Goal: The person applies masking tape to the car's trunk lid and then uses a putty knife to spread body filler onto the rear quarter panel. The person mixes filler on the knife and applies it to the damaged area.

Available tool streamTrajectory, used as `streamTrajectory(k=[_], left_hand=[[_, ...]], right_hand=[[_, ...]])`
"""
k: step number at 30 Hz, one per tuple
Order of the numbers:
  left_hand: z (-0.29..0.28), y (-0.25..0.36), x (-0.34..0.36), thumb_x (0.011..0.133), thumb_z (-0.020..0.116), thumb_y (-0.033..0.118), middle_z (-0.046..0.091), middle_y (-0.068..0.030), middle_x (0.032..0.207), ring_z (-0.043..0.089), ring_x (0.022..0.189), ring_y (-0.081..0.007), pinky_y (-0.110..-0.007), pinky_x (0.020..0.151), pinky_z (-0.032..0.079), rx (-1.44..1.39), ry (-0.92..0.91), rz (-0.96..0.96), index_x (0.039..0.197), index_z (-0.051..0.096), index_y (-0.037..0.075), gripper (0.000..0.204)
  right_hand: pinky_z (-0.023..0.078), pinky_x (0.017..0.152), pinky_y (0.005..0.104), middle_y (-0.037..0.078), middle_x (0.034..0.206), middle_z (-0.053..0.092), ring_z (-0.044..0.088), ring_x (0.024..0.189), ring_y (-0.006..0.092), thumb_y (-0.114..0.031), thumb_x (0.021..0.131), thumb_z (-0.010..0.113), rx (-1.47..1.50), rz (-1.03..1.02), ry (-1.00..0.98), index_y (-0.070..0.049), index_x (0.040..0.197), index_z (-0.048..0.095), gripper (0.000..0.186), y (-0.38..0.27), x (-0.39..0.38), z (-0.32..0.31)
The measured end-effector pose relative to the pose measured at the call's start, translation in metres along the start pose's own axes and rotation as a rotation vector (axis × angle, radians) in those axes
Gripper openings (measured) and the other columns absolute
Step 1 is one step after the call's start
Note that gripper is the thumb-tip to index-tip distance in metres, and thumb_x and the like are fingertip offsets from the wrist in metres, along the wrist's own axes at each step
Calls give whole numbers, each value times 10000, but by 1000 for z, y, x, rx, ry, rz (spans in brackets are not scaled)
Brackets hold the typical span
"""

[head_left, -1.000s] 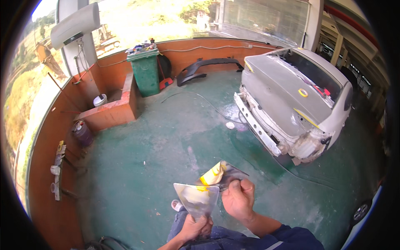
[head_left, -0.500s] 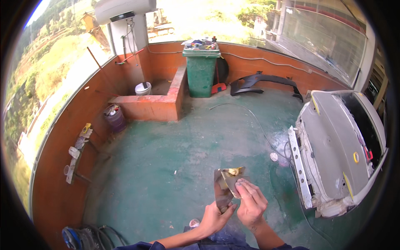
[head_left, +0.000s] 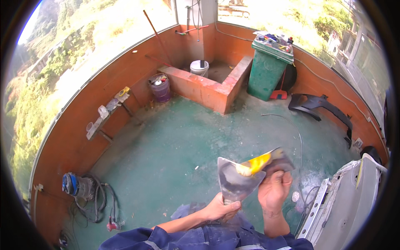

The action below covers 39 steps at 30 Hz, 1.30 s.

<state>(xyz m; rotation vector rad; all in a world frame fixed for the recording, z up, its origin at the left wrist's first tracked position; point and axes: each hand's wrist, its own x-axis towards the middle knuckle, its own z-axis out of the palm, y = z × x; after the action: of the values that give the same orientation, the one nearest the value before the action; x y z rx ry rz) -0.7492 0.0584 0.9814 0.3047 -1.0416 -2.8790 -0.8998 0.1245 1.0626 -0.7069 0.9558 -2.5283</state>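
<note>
The white car body (head_left: 354,200) stands just right of the hands; the green wheeled bin (head_left: 268,66) sits well beyond them; the left hand (head_left: 218,208) is closed around the base of a broad metal spreader (head_left: 235,181), held upright; the right hand (head_left: 273,189) grips a smaller scraper (head_left: 275,160), whose blade touches the spreader's top edge, yellow filler (head_left: 254,164) between them.

Steel spreader blade (head_left: 234,183): dull grey, smeared. Filler (head_left: 254,164): glossy yellow paste. Floor (head_left: 175,141): rough green-painted concrete. Bin (head_left: 268,66): matt green plastic.
</note>
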Motion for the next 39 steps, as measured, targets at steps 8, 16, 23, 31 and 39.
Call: streamTrajectory(k=[8,16,23,31,39], left_hand=[[18,59,105,962,691,191,580,-62,602,534,467,-129,-269,421,399,549,435,78,903,631,-45,251],[16,74,252,898,690,-18,672,-136,1047,645,953,-140,-293,801,541,783,219,341,1188,572,-108,326],[-19,144,374,931,741,163,578,-53,615,570,545,-141,-297,496,461,747,-17,-18,914,634,-47,236],[-59,198,472,946,704,438,462,-25,520,434,416,-145,-322,427,378,218,-654,-633,924,633,-45,489],[-3,208,562,977,669,165,533,-22,546,462,429,-91,-273,423,364,716,-464,-487,916,642,-24,200]], right_hand=[[595,852,372,179,1062,728,725,977,313,122,854,603,-1045,-496,-251,29,1137,694,311,-11,136,-85],[594,874,391,165,1128,696,699,1058,316,21,766,666,-1178,-593,-129,54,1145,666,380,33,170,-104],[565,857,338,170,1145,701,701,1007,264,28,958,576,-930,-542,435,84,1152,663,220,14,230,-124],[533,882,305,157,1172,711,694,1032,229,13,987,572,-888,-312,424,32,1221,672,255,31,317,-124],[589,821,349,174,1044,726,729,990,300,94,842,643,-1684,-610,811,35,1113,706,285,26,356,-165]])
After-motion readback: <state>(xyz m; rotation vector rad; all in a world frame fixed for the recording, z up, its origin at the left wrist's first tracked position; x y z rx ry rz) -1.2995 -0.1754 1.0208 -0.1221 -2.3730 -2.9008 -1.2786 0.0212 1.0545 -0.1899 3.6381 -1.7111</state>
